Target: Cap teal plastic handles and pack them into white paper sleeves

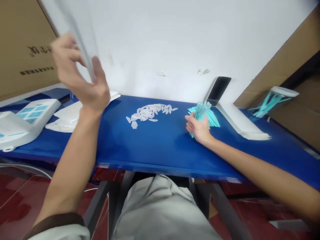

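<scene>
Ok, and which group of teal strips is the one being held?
The bundle in the right hand, sticking up from the grip. The fanned strips lie just beyond on the blue table; the far-right strips are near the cardboard, untouched.

white pieces (150, 112), teal strips (213, 119) on table (150, 146)

White wall (162, 43), scuffed in spots, stands behind blue table (155, 146); printed cardboard (20, 40) flanks left; red tiled floor (17, 193) lies below.
</scene>
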`<state>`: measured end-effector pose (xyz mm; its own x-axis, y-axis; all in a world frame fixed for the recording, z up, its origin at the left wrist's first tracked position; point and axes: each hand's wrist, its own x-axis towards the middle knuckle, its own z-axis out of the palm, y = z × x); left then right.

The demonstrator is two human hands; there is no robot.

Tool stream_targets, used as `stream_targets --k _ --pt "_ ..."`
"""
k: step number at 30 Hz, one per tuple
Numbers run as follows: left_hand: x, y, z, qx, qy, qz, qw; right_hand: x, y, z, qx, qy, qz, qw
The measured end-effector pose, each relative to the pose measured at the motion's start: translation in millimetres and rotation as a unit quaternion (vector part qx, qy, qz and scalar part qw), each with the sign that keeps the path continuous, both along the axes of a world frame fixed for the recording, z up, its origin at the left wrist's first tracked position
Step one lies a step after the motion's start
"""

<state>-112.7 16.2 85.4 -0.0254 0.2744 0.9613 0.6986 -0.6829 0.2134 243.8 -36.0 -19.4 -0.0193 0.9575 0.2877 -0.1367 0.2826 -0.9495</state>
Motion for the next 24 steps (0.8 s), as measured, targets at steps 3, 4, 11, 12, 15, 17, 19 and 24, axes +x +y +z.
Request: stream_targets --k 3,4,11,12,15,17,19,24 --pt "26 -7 -10.3 0.091 0.005 -0.007 0.996 0 -1 -1.7 -0.003 -0.028 -0.013 1.000" --pt "32 -10 -13.8 0.080 0.021 -0.013 0.997 1 -2 -1.3 0.006 -0.053 -0.017 0.998" --pt "49 -25 -31.5 0.149 0.196 -0.030 0.969 11 -10 20.4 0.223 -0.301 -0.119 0.920" --pt "52 -25 -33.5 0.162 0.209 -0.056 0.963 14 -11 25.8 0.250 -0.316 -0.125 0.907" --pt "65 -27 -38.6 0.162 0.251 -0.118 0.947 22 -15 43.6 0.318 -0.362 -0.142 0.865" --pt "71 -29 -41.3 0.152 0.276 -0.122 0.941 27 -19 55.6 0.331 -0.407 -0.170 0.834" --pt "75 -30 -43.2 0.153 0.293 -0.117 0.937 30 -23 66.0 0.313 -0.497 -0.171 0.791" --pt "78 -32 -45.2 0.171 0.298 -0.094 0.934 29 -28 80.6 0.197 -0.755 -0.120 0.614"
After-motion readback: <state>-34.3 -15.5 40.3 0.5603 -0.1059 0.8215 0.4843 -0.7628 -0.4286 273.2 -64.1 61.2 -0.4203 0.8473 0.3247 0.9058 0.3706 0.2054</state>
